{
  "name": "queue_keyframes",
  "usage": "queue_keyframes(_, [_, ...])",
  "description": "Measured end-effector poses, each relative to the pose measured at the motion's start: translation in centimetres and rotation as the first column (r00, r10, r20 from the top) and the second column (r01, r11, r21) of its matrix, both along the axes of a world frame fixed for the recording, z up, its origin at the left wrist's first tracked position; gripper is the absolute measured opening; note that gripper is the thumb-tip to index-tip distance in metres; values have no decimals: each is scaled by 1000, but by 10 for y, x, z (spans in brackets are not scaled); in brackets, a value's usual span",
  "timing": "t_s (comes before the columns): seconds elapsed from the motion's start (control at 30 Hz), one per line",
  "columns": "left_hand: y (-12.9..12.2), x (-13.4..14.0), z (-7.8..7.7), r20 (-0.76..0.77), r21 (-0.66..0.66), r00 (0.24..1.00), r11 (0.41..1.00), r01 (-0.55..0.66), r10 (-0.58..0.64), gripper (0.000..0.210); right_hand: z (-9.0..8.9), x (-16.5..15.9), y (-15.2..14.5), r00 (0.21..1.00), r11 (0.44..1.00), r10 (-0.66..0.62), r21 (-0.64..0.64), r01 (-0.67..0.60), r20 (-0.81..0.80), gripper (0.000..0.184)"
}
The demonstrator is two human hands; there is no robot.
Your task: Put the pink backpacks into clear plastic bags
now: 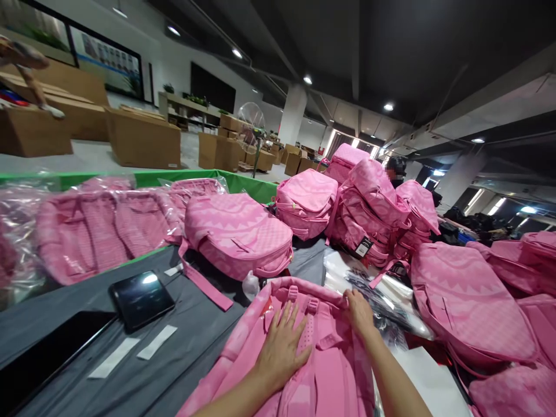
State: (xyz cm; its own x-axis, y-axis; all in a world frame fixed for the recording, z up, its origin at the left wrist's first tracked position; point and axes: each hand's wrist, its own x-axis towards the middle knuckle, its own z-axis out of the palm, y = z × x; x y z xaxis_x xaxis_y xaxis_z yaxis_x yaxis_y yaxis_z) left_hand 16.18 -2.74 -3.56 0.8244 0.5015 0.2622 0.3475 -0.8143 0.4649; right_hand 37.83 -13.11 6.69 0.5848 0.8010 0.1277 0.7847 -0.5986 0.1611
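One pink backpack [336,376] lies strap side up right in front of you, at the near side of the gray-covered table [195,341]. Your left hand [283,347] rests flat on it below the strap buckles, fingers spread, gripping nothing. Your right hand [359,313] bends its fingers over the upper right edge; you cannot tell whether they close on it. Just beyond sits another backpack [238,231], with white strips [156,341] and a black device [141,298] to your left and clear plastic bags [382,301] to your right.
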Motion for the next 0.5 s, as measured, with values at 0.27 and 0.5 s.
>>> queue_keyframes(0.27, [0,11,-15,96,146,969,966,213,-228,61,6,-28,55,977,970,208,-124,-211,-38,27])
queue_keyframes(0.5, [-2,9,-4,306,111,926,974,196,-221,39,-20,-91,103,941,945,315,-45,-323,-126,38])
